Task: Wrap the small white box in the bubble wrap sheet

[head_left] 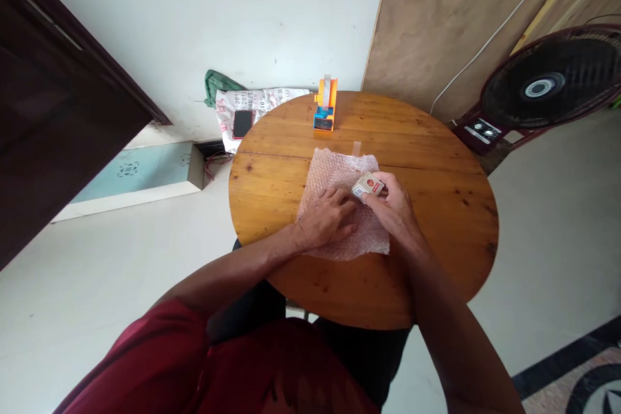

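A sheet of bubble wrap (334, 168) lies spread on the round wooden table (436, 207). My right hand (395, 207) grips a small white box (367, 186) with red printing, thumb on top and fingers at its far side, over the right half of the sheet. Resting flat on the wrap, my left hand (330, 217) has its fingers spread, with their tips close to the box. A short strip of clear tape (357, 149) sits at the sheet's far edge.
An orange and blue tape dispenser (326, 107) stands at the table's far side. Behind the table's left edge, a dark phone (242, 123) lies on a printed white sack (281, 96). A large fan (543, 87) stands at the right, near the wall.
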The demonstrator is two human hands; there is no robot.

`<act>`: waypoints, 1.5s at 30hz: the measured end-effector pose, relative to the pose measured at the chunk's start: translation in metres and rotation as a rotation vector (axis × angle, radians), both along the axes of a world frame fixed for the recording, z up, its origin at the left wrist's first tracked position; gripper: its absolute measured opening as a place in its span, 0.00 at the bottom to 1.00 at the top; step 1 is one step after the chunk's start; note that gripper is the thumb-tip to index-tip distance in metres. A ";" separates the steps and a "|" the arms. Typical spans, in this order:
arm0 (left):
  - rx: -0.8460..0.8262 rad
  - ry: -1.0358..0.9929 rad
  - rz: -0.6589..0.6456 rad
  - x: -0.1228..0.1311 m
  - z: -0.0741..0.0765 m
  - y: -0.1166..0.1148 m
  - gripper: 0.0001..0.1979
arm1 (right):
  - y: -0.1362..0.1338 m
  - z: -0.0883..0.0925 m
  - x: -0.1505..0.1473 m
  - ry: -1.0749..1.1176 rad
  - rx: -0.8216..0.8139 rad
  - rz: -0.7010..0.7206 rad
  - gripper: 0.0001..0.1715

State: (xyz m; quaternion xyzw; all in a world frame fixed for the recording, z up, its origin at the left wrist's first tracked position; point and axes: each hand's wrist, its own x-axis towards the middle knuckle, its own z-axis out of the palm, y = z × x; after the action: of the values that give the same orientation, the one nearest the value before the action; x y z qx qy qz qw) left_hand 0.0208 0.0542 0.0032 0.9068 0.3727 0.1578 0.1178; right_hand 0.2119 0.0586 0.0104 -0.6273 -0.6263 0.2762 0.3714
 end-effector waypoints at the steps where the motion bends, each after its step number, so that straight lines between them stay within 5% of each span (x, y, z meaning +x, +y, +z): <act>1: 0.000 -0.016 0.002 -0.001 -0.005 0.000 0.20 | 0.000 0.001 0.001 -0.012 -0.001 -0.010 0.23; 12: 0.027 0.025 0.016 -0.008 -0.006 0.004 0.25 | 0.003 0.013 0.012 -0.162 -0.013 -0.005 0.25; 18: 0.072 0.040 0.057 -0.005 -0.008 0.001 0.36 | 0.003 0.023 0.052 -0.261 -0.001 -0.205 0.25; 24: 0.094 0.078 0.032 -0.005 -0.007 0.001 0.34 | 0.007 0.012 0.084 -0.419 0.100 -0.249 0.24; 30: 0.099 0.073 0.048 -0.005 -0.010 0.002 0.36 | -0.001 0.022 0.053 -0.268 0.412 -0.290 0.17; 32: 0.098 0.072 0.043 -0.005 -0.011 0.003 0.36 | -0.008 0.023 0.030 -0.170 0.477 -0.166 0.16; 34: 0.093 0.068 0.048 -0.004 -0.012 0.003 0.36 | -0.015 0.019 0.005 -0.155 0.504 0.115 0.15; 38: 0.090 0.092 0.067 -0.002 -0.015 0.002 0.25 | -0.023 0.007 -0.031 -0.228 0.376 0.484 0.23; 45: 0.074 0.123 0.058 -0.002 -0.016 0.000 0.24 | -0.031 0.004 -0.047 -0.301 0.285 0.476 0.33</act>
State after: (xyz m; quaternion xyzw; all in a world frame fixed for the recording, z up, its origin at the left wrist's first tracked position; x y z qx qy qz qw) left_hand 0.0189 0.0542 -0.0131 0.9074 0.3991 0.1187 0.0567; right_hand 0.1646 0.0281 0.0140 -0.4385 -0.8359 0.1691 0.2837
